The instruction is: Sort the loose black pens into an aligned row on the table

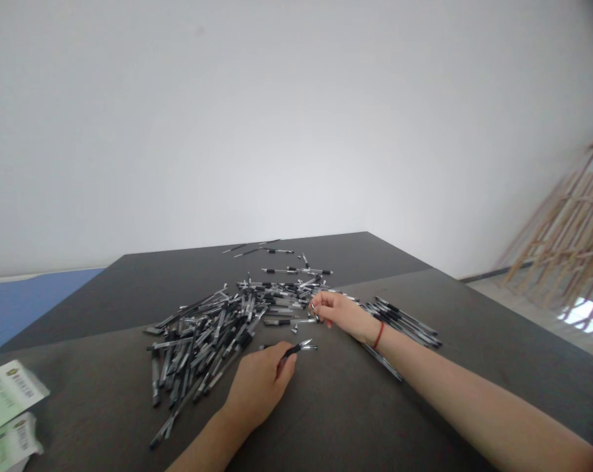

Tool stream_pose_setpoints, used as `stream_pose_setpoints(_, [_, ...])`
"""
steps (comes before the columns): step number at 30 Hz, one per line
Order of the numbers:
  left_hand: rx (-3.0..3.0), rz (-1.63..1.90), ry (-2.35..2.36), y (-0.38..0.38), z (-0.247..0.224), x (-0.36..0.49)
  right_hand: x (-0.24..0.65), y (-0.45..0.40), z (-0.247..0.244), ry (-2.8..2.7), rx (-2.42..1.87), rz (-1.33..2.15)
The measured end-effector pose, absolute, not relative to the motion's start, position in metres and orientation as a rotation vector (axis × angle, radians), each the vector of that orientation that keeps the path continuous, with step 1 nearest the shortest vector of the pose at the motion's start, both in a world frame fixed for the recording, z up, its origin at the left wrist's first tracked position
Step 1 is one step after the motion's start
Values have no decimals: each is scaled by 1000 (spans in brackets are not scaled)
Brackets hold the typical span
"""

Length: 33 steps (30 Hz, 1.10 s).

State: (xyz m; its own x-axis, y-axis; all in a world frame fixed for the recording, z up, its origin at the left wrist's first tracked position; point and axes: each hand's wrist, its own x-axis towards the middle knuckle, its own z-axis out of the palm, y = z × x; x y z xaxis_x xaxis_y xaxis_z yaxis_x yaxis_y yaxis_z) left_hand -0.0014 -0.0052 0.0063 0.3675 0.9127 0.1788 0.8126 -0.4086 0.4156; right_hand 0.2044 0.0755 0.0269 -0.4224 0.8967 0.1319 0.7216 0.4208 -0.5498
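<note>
My left hand (pixel 260 380) is closed round a pen (pixel 292 351) with a black grip, its clear end pointing right. Thumb and fingertips of my right hand (pixel 346 314) pinch a small dark and clear pen cap (pixel 315 314), partly hidden by the fingers. Left of and beyond my hands spreads a large loose pile of pens (pixel 203 341) with clear barrels and black grips. Close to my right hand, a single pen (pixel 281 322) and a small clear piece (pixel 295 328) lie on the table. A row of pens (pixel 407 322) lies side by side right of my right wrist.
The dark table (pixel 336 419) reaches back to a white wall (pixel 296 131). Several more pens and thin refills (pixel 250 252) lie near its far edge. Green and white printed packets (pixel 11 393) sit at the left front. A wooden rack (pixel 567 229) stands on the floor at right.
</note>
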Motion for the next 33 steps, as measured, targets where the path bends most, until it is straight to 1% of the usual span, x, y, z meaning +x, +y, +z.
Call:
stream_pose_setpoints(3, [2358, 593, 1556, -4, 6, -2, 205, 48, 19, -2077, -1233, 858])
stream_pose_setpoints(8, [2363, 565, 1591, -3, 4, -3, 214, 30, 21, -2104, -1135, 903])
stream_pose_setpoints(13, [2413, 551, 1542, -4, 4, -3, 216, 34, 26, -2034, -1080, 1142])
stream_pose_setpoints(20, [2496, 517, 1477, -4, 2, -3, 205, 27, 13, -1876, -949, 1347])
stream_pose_setpoints(22, [2512, 519, 1476, -4, 0, -3, 203, 25, 13, -1897, -992, 1346])
stream_pose_setpoints(26, [2554, 483, 1489, -4, -4, -3, 202, 21, 17, -2063, -1114, 1229])
stream_pose_setpoints(33, [2688, 413, 1522, -5, -5, -4, 203, 21, 14, -2190, -1060, 1132])
